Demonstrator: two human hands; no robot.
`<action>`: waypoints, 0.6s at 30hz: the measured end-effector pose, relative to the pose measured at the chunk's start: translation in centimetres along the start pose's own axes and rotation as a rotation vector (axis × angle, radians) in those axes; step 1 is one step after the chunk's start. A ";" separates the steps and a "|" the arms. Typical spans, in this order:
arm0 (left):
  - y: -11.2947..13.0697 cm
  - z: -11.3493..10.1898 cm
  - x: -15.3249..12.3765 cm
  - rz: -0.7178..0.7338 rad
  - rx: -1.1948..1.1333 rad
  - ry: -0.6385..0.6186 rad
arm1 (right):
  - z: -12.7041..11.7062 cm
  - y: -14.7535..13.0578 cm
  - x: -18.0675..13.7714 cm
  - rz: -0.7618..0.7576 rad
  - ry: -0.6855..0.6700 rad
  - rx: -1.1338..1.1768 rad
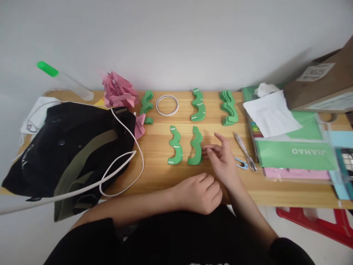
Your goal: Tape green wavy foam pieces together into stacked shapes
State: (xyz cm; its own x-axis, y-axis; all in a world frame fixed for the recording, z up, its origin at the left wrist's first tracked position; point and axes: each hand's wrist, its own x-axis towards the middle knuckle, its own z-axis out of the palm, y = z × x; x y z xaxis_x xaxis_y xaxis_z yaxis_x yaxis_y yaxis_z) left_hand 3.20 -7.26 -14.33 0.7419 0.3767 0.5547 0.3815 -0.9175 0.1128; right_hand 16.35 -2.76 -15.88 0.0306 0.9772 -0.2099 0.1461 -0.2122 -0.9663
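My right hand (224, 160) rests on the wooden table (160, 173), fingers spread and pointing left, the fingertips touching a green wavy paper piece (195, 146). A second green wavy piece (175, 145) lies just to its left. My left hand (202, 193) sits at the table's front edge, curled into a loose fist with nothing visible in it. Further back lie a green wavy piece (198, 105), a stack of the same pieces (228, 107) and another piece (146, 105) next to a roll of white tape (167, 105).
A black bag (66, 147) with a white cable (129, 158) fills the left side. Pink folded paper (120, 92) lies behind it. Small blue-handled scissors (244, 154) lie right of my hand, beside packs of coloured paper (295, 154), tissues (270, 110) and a cardboard box (322, 81).
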 end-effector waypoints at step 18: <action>1.4 2.9 -0.9 -0.142 0.261 -0.091 | -1.1 2.0 1.4 -0.127 -0.199 0.012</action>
State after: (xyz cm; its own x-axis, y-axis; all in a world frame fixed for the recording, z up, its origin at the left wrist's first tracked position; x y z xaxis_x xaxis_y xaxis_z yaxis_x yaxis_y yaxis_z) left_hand 4.65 -8.48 -17.08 0.7130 0.5194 0.4711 0.6047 -0.7956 -0.0381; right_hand 17.78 -1.86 -17.99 -0.1825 0.9769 -0.1111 0.1243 -0.0892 -0.9882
